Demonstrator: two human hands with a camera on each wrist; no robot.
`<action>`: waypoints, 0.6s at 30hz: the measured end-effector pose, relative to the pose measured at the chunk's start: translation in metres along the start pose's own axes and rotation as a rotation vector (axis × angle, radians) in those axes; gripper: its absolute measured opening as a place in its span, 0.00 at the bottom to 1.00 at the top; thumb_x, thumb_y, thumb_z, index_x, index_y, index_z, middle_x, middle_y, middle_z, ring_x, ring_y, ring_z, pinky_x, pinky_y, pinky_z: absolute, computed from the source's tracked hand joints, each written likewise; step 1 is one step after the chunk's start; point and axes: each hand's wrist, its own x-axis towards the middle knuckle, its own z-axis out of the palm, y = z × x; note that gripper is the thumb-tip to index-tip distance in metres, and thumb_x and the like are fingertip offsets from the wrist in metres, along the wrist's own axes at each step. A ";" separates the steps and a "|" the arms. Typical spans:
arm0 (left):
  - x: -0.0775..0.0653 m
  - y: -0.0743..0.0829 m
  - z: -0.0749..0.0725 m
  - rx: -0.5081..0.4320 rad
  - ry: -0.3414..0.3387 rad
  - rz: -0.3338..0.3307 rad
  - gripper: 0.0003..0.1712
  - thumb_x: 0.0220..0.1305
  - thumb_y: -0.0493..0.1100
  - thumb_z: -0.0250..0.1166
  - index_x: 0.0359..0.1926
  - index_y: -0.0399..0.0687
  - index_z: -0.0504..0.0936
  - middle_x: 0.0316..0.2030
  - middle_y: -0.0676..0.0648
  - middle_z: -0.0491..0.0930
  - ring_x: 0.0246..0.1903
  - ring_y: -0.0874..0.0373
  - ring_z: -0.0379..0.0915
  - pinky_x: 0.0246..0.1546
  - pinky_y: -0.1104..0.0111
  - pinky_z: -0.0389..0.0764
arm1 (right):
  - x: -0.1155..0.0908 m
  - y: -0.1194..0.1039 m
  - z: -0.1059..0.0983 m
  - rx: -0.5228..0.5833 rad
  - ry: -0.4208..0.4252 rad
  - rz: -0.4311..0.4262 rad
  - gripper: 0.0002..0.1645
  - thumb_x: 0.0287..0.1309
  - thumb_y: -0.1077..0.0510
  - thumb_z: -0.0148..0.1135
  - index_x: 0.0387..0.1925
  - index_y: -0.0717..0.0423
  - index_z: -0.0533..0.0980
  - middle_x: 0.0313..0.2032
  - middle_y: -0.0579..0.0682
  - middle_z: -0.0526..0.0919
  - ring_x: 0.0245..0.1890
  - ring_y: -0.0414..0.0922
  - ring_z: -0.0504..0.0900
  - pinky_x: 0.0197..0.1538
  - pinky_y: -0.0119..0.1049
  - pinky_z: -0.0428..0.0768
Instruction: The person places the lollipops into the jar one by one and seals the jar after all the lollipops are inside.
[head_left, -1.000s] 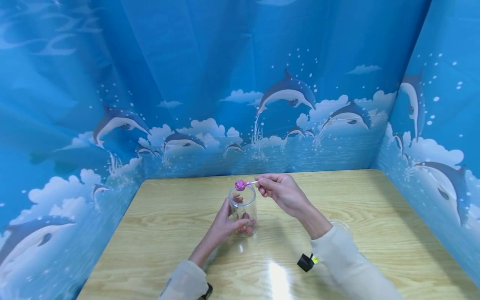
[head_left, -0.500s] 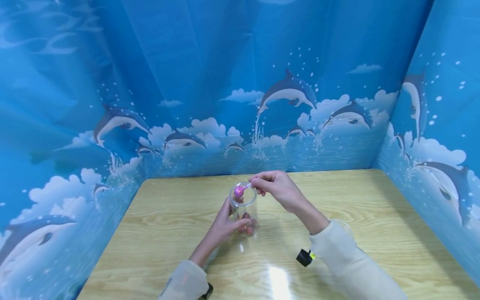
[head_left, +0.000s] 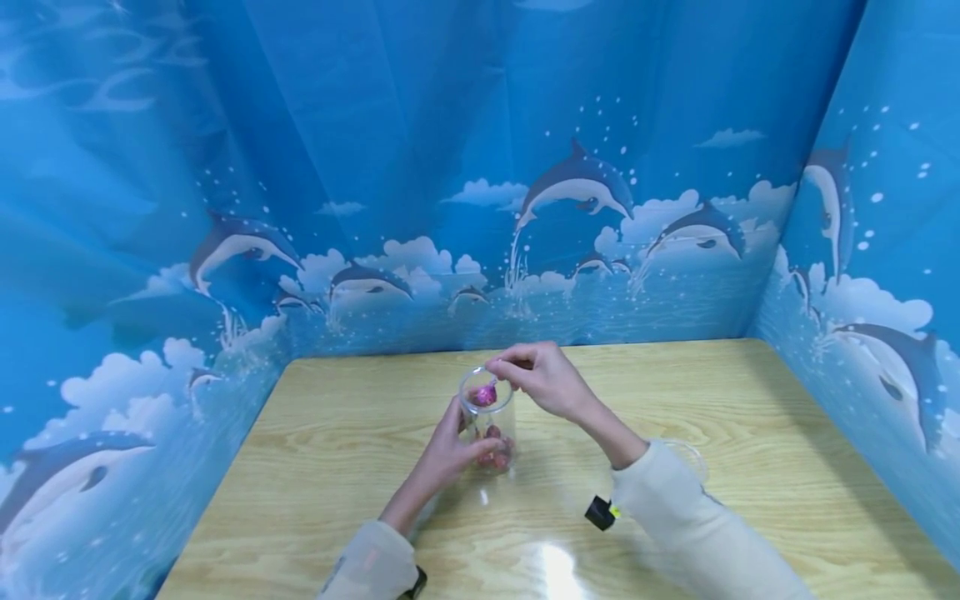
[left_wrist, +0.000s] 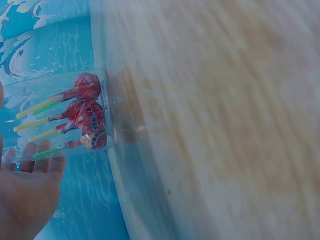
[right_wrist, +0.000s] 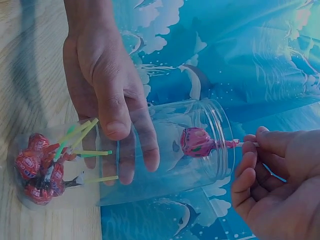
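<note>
A clear screw-neck jar point(head_left: 506, 421) stands upright on the table, and my left hand point(head_left: 444, 454) grips its side with thumb and fingers round it. My right hand point(head_left: 547, 385) pinches the white stick of a pink-wrapped lollipop point(right_wrist: 196, 142) at the mouth. In the right wrist view, the lollipop's head is inside the jar just below the rim, clear of the walls, while the right fingertips stay outside. Several red-wrapped lollipops point(left_wrist: 90, 112) with yellow and green sticks lie at the jar's bottom, heads down.
A clear round lid-like ring point(head_left: 688, 457) lies on the wooden table point(head_left: 337, 433), partly behind the right sleeve point(head_left: 675, 500). A small black box point(head_left: 600, 513) sits at that wrist. A blue dolphin-print curtain point(head_left: 420, 167) closes off the back and sides.
My right hand has moved left and tipped the pink lollipop from nearly level above the jar's rim to head-down inside its mouth. The left hand and the jar have stayed in place.
</note>
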 end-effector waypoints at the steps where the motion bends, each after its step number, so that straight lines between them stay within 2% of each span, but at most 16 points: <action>1: 0.000 0.000 0.000 0.001 0.000 -0.002 0.50 0.55 0.41 0.80 0.75 0.47 0.63 0.67 0.39 0.74 0.68 0.37 0.67 0.72 0.39 0.60 | 0.000 0.000 0.000 -0.004 0.000 -0.001 0.15 0.73 0.52 0.63 0.47 0.59 0.87 0.28 0.55 0.83 0.25 0.46 0.73 0.26 0.32 0.72; 5: 0.000 0.000 0.000 -0.005 -0.001 -0.012 0.49 0.55 0.41 0.80 0.74 0.49 0.63 0.66 0.40 0.75 0.68 0.39 0.67 0.73 0.40 0.60 | 0.000 0.000 0.001 -0.005 -0.004 0.003 0.14 0.73 0.52 0.63 0.47 0.58 0.87 0.30 0.55 0.85 0.26 0.45 0.74 0.26 0.31 0.73; 8: 0.000 0.000 0.000 -0.005 0.000 0.008 0.48 0.56 0.40 0.80 0.73 0.46 0.64 0.66 0.38 0.75 0.68 0.38 0.68 0.72 0.40 0.62 | 0.000 0.001 0.001 -0.003 -0.002 0.002 0.13 0.73 0.53 0.64 0.47 0.57 0.87 0.33 0.55 0.86 0.27 0.46 0.74 0.27 0.32 0.72; 14: 0.001 -0.001 0.001 -0.021 0.011 0.045 0.46 0.56 0.35 0.79 0.72 0.43 0.66 0.65 0.35 0.74 0.66 0.39 0.69 0.71 0.42 0.65 | 0.000 0.000 0.000 0.017 0.012 -0.012 0.13 0.72 0.53 0.65 0.49 0.57 0.86 0.40 0.48 0.88 0.36 0.52 0.81 0.35 0.35 0.78; 18: 0.002 -0.002 0.001 -0.031 0.016 0.059 0.45 0.55 0.34 0.79 0.71 0.40 0.66 0.64 0.34 0.74 0.66 0.39 0.69 0.71 0.42 0.64 | -0.003 0.002 -0.003 0.031 0.015 -0.015 0.14 0.72 0.53 0.64 0.51 0.57 0.86 0.43 0.48 0.88 0.39 0.52 0.83 0.38 0.36 0.81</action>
